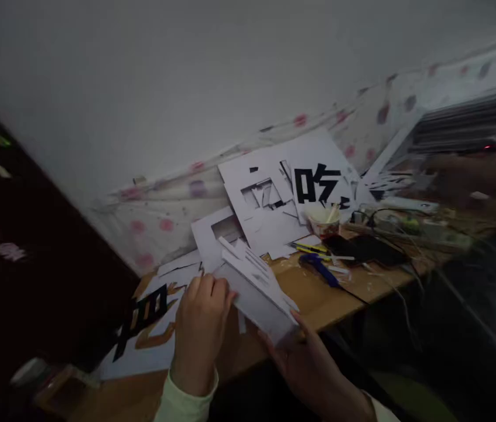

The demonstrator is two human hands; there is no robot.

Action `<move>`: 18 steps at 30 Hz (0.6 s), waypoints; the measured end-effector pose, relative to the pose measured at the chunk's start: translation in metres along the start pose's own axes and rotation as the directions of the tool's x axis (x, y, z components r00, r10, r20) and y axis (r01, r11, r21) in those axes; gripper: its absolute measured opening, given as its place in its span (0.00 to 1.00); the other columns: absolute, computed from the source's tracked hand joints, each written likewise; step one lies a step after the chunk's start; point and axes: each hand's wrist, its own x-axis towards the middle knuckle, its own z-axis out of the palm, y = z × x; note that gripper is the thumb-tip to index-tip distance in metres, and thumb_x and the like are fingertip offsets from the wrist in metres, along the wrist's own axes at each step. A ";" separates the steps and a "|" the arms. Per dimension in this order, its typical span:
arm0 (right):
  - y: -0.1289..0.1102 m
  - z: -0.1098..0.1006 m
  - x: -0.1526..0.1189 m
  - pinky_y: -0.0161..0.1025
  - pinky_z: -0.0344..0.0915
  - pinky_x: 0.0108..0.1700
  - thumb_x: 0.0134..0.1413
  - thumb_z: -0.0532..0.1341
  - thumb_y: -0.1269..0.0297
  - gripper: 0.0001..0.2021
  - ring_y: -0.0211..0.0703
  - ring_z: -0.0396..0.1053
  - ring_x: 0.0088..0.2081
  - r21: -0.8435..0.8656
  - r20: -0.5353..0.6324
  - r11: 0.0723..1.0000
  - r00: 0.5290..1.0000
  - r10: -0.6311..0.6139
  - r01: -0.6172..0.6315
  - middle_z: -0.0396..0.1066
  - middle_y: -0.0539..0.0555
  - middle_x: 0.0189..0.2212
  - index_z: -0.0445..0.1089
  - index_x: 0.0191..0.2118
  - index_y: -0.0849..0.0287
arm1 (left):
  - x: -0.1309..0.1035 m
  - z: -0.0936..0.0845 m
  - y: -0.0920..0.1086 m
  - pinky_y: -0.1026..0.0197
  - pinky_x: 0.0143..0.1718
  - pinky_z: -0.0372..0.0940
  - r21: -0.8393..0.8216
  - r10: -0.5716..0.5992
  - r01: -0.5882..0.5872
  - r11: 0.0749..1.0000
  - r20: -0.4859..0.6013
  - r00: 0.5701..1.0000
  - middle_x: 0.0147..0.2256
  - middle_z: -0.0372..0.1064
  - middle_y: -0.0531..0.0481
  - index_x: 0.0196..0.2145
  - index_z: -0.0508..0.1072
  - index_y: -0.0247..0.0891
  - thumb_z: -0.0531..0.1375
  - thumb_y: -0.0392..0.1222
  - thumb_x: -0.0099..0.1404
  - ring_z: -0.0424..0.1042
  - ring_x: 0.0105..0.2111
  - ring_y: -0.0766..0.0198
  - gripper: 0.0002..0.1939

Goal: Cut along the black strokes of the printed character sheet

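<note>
A white folded board piece (256, 296) with cut strips along its top edge is held tilted above the wooden table. My right hand (294, 351) grips its lower right end, thumb on one side and fingers on the other. At its left end is my left hand (204, 302), fingers curled together against the edge; whatever they pinch is too small to make out. Left of that hand lies a white sheet (136, 360) with a black cut-out character (144, 310) on it.
On the wooden table (298, 287) are a blue glue gun (322, 269), yellow cutter (311, 249), black phone-like slabs (364, 249), a paper cup (324, 220) and cables. White cut sheets (252, 220) lean on the wall; one bears a black character (318, 184). A dark door stands left.
</note>
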 end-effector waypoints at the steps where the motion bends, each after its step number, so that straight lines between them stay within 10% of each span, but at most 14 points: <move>1: 0.000 -0.001 0.001 0.41 0.72 0.47 0.56 0.61 0.61 0.28 0.48 0.69 0.52 -0.010 0.005 1.000 1.000 0.002 -0.002 0.71 0.56 0.51 0.58 0.61 0.57 | 0.001 -0.001 0.002 0.53 0.37 0.60 0.036 -0.018 0.017 0.999 0.018 1.000 0.33 0.65 0.46 0.33 0.70 0.36 0.58 0.38 0.65 0.63 0.35 0.54 0.04; 11: 0.005 -0.008 0.006 0.44 0.69 0.50 0.50 0.65 0.60 0.26 0.46 0.70 0.50 -0.041 0.081 0.999 0.996 -0.021 0.025 0.73 0.53 0.50 0.65 0.56 0.54 | 0.005 0.017 0.018 0.53 0.46 0.59 -0.508 -0.088 -0.056 0.860 -0.255 0.963 0.44 0.67 0.47 0.33 0.73 0.41 0.55 0.36 0.66 0.63 0.44 0.57 0.07; 18: 0.010 -0.008 0.001 0.41 0.68 0.50 0.48 0.65 0.58 0.21 0.44 0.73 0.44 -0.117 0.041 0.993 0.999 -0.020 0.025 0.76 0.56 0.43 0.71 0.47 0.62 | -0.002 0.022 0.022 0.60 0.34 0.62 -0.614 -0.031 -0.043 0.788 -0.109 0.994 0.29 0.72 0.52 0.33 0.72 0.39 0.53 0.38 0.67 0.70 0.32 0.63 0.09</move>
